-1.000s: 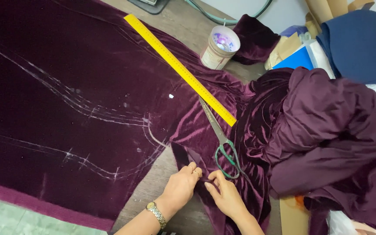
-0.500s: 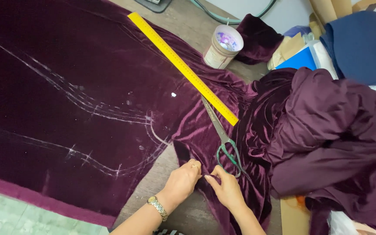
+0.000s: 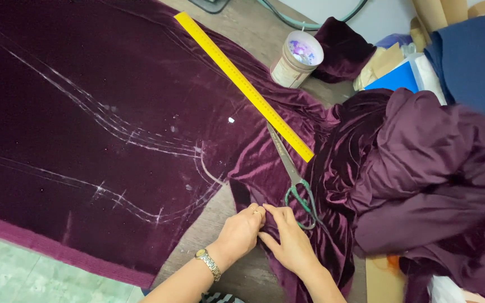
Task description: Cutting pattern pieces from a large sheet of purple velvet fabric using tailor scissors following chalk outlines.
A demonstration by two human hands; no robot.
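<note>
Since a second ago, our left hand (image 3: 241, 231) and right hand (image 3: 291, 242) have drawn together, both now pinching a fold of the purple velvet fabric (image 3: 113, 129) just beside the green-handled scissors (image 3: 294, 180). Those scissors lie below the yellow ruler (image 3: 242, 84).

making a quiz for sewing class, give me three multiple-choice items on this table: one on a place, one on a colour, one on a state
1. Where do the scissors lie?
A. on the velvet cloth beside both hands
B. inside the tub
C. on the floor

2. What colour is the ruler?
A. red
B. yellow
C. white

3. What are the left hand and right hand doing?
A. gripping the scissors
B. lifting the ruler
C. pinching the cloth edge together

Answers: 1 A, the green handles rest on velvet just right of the right hand. 2 B, the long strip is plainly yellow. 3 C, the fingers of both hands meet on the cloth; the scissors lie untouched.
</note>
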